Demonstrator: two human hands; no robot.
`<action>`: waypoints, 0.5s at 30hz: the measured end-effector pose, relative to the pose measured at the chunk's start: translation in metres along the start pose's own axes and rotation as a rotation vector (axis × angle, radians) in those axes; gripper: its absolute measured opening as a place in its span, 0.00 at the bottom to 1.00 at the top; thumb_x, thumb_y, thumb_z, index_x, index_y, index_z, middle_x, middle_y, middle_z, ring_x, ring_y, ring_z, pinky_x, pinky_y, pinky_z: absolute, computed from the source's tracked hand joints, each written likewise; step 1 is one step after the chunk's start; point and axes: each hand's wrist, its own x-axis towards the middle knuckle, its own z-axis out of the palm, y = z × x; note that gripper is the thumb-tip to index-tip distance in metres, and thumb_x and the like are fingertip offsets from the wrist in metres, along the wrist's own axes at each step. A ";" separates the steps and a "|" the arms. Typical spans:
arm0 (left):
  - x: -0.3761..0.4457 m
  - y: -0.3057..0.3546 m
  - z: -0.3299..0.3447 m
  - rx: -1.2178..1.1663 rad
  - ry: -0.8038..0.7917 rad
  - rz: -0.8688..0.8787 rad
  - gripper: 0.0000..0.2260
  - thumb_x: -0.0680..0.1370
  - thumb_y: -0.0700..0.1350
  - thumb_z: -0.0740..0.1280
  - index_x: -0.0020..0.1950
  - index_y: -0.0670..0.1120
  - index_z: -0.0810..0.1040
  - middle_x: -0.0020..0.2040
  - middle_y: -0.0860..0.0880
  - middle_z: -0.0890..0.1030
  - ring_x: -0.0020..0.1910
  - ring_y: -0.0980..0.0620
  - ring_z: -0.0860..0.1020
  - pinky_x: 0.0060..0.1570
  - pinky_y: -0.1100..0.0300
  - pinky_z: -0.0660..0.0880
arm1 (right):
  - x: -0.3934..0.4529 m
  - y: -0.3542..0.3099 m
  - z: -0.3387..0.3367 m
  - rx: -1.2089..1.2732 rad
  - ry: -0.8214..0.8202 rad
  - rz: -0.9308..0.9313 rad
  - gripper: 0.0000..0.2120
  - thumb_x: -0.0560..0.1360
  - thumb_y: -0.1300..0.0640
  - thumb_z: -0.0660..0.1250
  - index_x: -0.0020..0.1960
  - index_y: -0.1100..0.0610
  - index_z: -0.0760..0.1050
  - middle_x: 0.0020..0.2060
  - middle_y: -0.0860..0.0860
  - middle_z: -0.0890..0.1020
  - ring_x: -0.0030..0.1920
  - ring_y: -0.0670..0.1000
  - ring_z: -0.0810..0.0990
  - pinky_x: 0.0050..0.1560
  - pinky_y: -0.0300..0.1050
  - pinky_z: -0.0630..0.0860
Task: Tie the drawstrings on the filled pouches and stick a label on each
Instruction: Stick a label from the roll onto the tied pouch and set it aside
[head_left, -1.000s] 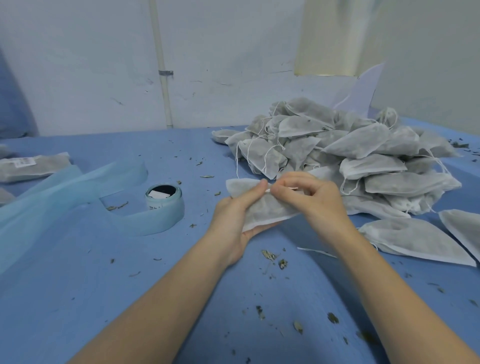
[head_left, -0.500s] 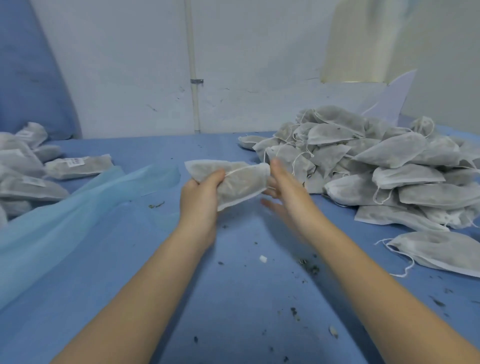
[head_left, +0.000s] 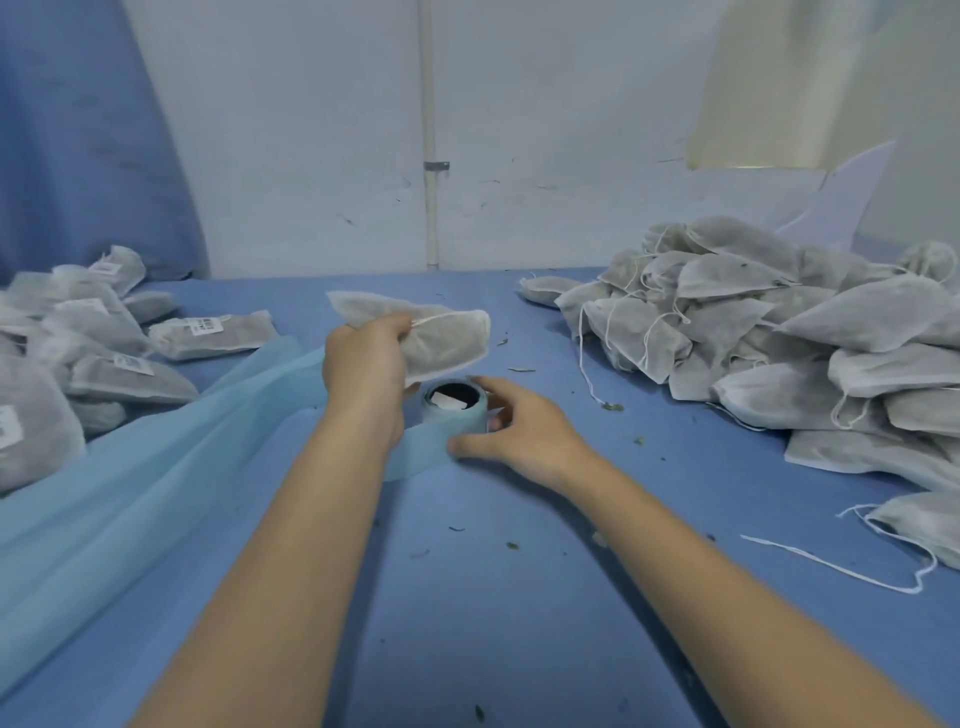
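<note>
- The left hand (head_left: 366, 364) is raised above the blue surface (head_left: 519, 597), its fingers (head_left: 384, 327) closed around one filled pouch (head_left: 431, 332); the pouch sticks out past the hand on both sides, and its white drawstring (head_left: 434, 318) runs across the top just beside the fingers.
- The right hand (head_left: 519, 431) lies low on the surface with its fingers (head_left: 485, 384) spread and curved around the label roll (head_left: 456, 410), the thumb at the roll's near base and the other fingertips at its far rim; it cups the roll loosely rather than gripping it hard.
- The label roll stands upright in the middle of the surface, just below the held pouch, with a white label showing inside its dark core.
- A long strip of pale blue backing paper (head_left: 156, 483) trails from the roll to the left and toward the near left edge.
- To the right, a large heap of unlabelled pouches (head_left: 779, 332) rests on the surface, loose drawstrings hanging from several of them.
- To the left, a smaller pile of labelled pouches (head_left: 93, 343) lies on the surface, white labels showing on several.
- A stray white string (head_left: 831, 566) lies near the right forearm, well apart from both hands.
- Small dried leaf bits (head_left: 511, 545) are scattered over the surface.
</note>
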 end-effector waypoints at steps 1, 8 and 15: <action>0.001 -0.001 0.000 0.027 0.004 0.013 0.11 0.75 0.41 0.66 0.57 0.41 0.76 0.52 0.44 0.80 0.49 0.45 0.79 0.52 0.49 0.78 | 0.000 -0.001 0.002 -0.020 0.010 -0.009 0.27 0.66 0.54 0.77 0.63 0.46 0.74 0.47 0.46 0.79 0.37 0.41 0.73 0.36 0.27 0.69; 0.001 -0.014 0.009 0.300 -0.022 0.122 0.10 0.74 0.45 0.66 0.53 0.42 0.75 0.50 0.46 0.79 0.52 0.44 0.78 0.52 0.53 0.74 | 0.006 -0.009 0.023 -0.267 0.123 0.094 0.33 0.61 0.37 0.76 0.58 0.52 0.72 0.53 0.49 0.79 0.56 0.52 0.76 0.60 0.55 0.71; 0.001 -0.018 0.010 0.301 -0.011 0.126 0.08 0.75 0.46 0.66 0.50 0.45 0.73 0.50 0.47 0.78 0.51 0.45 0.75 0.47 0.57 0.69 | -0.015 -0.006 0.000 0.057 -0.030 0.062 0.27 0.63 0.53 0.81 0.59 0.53 0.75 0.43 0.44 0.80 0.36 0.37 0.77 0.37 0.26 0.69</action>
